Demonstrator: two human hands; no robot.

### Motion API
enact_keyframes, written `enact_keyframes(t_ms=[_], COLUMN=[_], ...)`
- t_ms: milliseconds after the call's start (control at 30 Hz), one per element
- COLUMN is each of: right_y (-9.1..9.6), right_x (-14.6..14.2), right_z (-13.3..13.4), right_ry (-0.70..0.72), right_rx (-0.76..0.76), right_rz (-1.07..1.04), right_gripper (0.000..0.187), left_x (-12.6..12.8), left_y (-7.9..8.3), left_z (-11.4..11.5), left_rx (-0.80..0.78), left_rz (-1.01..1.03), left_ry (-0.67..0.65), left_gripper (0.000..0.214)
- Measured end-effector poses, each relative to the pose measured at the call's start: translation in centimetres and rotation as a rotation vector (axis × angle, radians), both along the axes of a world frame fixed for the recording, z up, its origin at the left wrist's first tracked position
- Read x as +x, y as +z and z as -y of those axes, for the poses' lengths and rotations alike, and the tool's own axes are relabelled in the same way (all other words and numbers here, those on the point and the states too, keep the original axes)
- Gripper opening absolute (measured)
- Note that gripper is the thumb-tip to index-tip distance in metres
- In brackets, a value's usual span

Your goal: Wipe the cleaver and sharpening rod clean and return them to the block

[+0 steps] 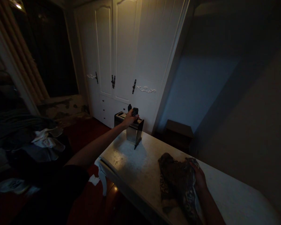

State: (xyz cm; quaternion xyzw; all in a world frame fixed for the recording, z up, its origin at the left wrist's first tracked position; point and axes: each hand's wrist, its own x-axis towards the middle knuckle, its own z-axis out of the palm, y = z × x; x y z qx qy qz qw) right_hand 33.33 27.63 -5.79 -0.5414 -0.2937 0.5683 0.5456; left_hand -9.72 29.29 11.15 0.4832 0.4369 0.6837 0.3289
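Note:
A metal toaster [133, 135] with dark end panels stands at the far end of a pale tabletop [152, 181]. Over its top my left hand [130, 118] is closed around a small black object [135, 111], whose exact kind is too dark to make out. In my right hand [199, 176] is the edge of a dark, patterned cloth [178, 178], gripped near its right side. Part of that cloth rests bunched on the table, and its lower end hangs toward the near edge.
A tall white wardrobe [124, 50] with dark handles stands behind the table. A low brown cabinet [179, 129] is by the wall to the right. Clothes [46, 139] lie heaped at left, and a white scrap [94, 180] is on the red floor near a table leg [103, 179].

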Motion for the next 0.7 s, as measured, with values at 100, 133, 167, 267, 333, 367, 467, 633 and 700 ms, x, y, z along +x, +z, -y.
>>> enact_keyframes(t_ms=[100,133,167,267,333,367,467,633,700], right_y=[0.02,0.07,0.13,0.36,0.49,0.53,0.6,0.55,0.51], right_x=[0.02,-0.01,-0.05,-0.21,-0.3,-0.33,-0.38,-0.41,-0.42], right_z=[0.01,0.03,0.06,0.21,0.32,0.37,0.44,0.27,0.21], right_ry=[-0.002,-0.01,-0.021,-0.034,-0.027,-0.022,-0.023,-0.039,-0.037], right_rx=[-0.002,-0.003,-0.005,-0.01,0.003,0.016,0.029,-0.007,-0.003], right_rz=[0.012,0.013,0.009,-0.013,-0.014,-0.01,0.004,-0.003,-0.012], right_gripper=[0.06,0.06,0.059,0.059,0.059,0.058,0.057,0.062,0.064], left_x=[0.03,0.06,0.11,0.29,0.44,0.52,0.73,0.75,0.55], left_y=[0.0,0.01,0.01,0.04,0.06,0.07,0.05,-0.1,-0.18], left_z=[0.05,0.11,0.19,0.46,0.63,0.7,0.78,0.74,0.72], left_rx=[0.002,0.001,0.002,0.009,0.016,0.018,0.026,0.041,0.044], left_rz=[0.004,0.006,0.006,-0.018,-0.053,-0.071,-0.098,-0.092,-0.093], left_ry=[-0.004,-0.006,-0.006,-0.006,-0.015,-0.021,-0.032,-0.044,-0.055], left_gripper=[0.031,0.031,0.031,0.029,0.028,0.027,0.026,0.028,0.03])
